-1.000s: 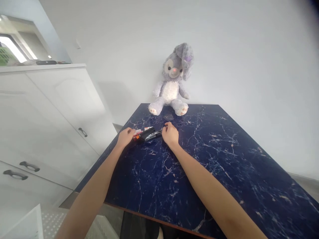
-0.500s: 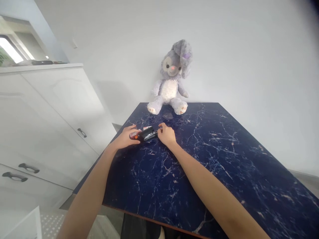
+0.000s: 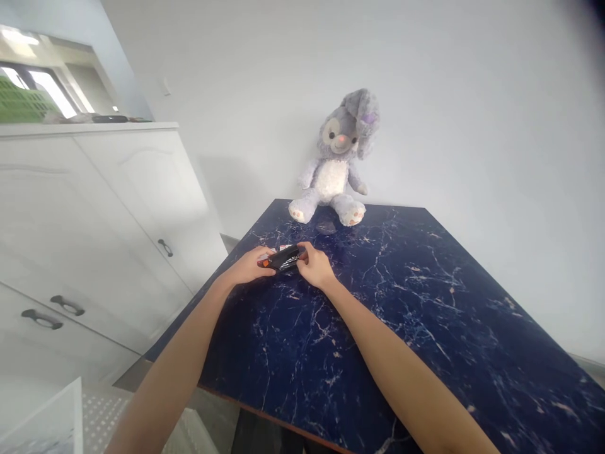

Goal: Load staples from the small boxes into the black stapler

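Observation:
A small black object with an orange-red end sits low over the dark blue marbled table, held between both hands. My left hand grips its left, orange end with curled fingers. My right hand closes on its right end. What the object is I cannot make out; a bit of white and red shows just behind it.
A grey plush rabbit sits at the table's far edge against the white wall, a small dark patch on the table in front of it. White cabinets with dark handles stand close on the left. A white box corner shows at bottom left.
Both hands have closed in on the black object from either side and now grip it together; it has shifted slightly toward me. The camera view has panned a little.

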`<state>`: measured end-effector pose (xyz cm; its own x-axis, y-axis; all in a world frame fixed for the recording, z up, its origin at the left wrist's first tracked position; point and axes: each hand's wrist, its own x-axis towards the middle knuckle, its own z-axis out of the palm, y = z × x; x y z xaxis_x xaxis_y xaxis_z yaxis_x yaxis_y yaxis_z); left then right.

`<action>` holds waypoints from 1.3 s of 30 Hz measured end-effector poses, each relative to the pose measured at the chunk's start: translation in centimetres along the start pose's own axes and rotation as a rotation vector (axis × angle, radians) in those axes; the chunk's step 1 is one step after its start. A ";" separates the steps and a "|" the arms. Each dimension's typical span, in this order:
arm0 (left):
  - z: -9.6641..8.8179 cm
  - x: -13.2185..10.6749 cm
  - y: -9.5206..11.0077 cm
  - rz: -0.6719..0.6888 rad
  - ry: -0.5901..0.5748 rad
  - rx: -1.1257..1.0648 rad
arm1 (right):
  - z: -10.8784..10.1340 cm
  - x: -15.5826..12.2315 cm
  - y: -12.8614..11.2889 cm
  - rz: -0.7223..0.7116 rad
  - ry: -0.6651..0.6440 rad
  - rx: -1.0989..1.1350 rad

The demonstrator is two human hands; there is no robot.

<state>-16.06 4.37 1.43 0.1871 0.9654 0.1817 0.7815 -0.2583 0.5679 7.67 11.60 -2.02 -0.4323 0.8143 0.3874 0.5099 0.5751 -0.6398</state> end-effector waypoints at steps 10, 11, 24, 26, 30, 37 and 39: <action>0.1 -0.1 -0.1 -0.027 0.033 0.075 | 0.0 -0.5 0.0 -0.155 -0.063 0.015; 0.0 -0.1 0.0 -0.031 0.035 0.085 | 0.1 -0.4 0.0 -0.162 -0.068 0.023; 1.7 0.2 2.5 -0.033 -0.066 -0.346 | 1.2 3.3 4.2 -0.050 0.025 0.296; 2.2 0.4 2.4 -0.028 -0.045 -0.418 | 1.2 4.2 4.5 -0.016 0.034 0.377; 2.2 0.9 1.9 -0.104 0.043 -0.496 | 1.4 5.9 4.9 0.038 -0.032 0.485; 0.9 1.1 -1.2 -0.347 0.326 -0.429 | 1.1 6.1 5.3 0.033 -0.139 0.439; 1.1 1.1 -1.5 -0.300 0.286 -0.202 | 0.9 5.9 5.0 -0.008 -0.214 0.386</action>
<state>-16.33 5.81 -0.11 -0.2237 0.9573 0.1833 0.6388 0.0020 0.7694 7.00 19.19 -3.48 -0.5998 0.7521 0.2731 0.2080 0.4762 -0.8544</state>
